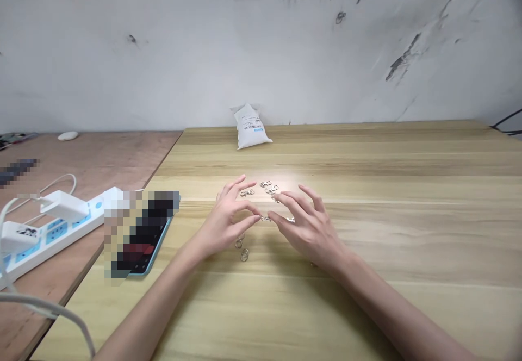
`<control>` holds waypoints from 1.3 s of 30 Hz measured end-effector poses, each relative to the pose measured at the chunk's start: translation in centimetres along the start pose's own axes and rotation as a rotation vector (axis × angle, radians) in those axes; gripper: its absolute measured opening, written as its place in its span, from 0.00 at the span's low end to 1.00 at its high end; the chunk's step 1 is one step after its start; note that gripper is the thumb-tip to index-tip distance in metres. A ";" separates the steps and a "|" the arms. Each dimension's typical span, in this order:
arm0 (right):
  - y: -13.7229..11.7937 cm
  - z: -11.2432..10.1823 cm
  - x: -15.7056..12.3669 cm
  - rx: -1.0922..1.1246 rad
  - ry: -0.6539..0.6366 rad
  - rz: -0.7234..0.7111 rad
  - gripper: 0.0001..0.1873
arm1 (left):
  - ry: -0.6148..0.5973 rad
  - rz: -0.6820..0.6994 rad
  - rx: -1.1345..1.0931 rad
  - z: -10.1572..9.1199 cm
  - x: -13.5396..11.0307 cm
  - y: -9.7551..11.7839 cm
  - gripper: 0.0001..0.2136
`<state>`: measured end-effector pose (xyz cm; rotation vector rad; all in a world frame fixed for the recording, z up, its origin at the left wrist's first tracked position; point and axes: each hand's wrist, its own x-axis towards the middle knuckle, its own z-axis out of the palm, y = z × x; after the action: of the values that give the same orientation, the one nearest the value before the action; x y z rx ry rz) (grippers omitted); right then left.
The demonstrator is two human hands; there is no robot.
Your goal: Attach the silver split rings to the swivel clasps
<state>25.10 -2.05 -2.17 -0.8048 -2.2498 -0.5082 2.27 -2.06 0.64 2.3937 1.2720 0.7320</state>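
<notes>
My left hand (226, 221) and my right hand (308, 228) hover with fingers spread over a light wooden table (367, 236). Between their fingertips lies a small silver clasp (266, 218), which both hands nearly reach. I cannot tell whether either hand grips it. Beyond my left fingers lies a silver swivel clasp (247, 192), and a loose cluster of similar clasps (271, 190) sits further right. Below my left hand are two small metal split rings (243, 247). Another bit of metal (290, 219) shows beside my right fingers.
A white sealed bag (252, 128) leans against the wall at the table's back edge. To the left are a phone in a blue case (157, 247), partly blurred out, and a lower plywood table (81, 154) with a white power strip (53, 236), cables and a mouse (67, 136).
</notes>
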 end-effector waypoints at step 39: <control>0.1 -0.1 0.1 0.071 -0.004 0.083 0.09 | 0.062 0.010 -0.163 0.5 0.1 0.6 0.05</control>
<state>25.19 -2.01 -2.03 -0.8592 -2.2148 -0.3855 3.00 -2.38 0.59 2.2643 1.1760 0.8839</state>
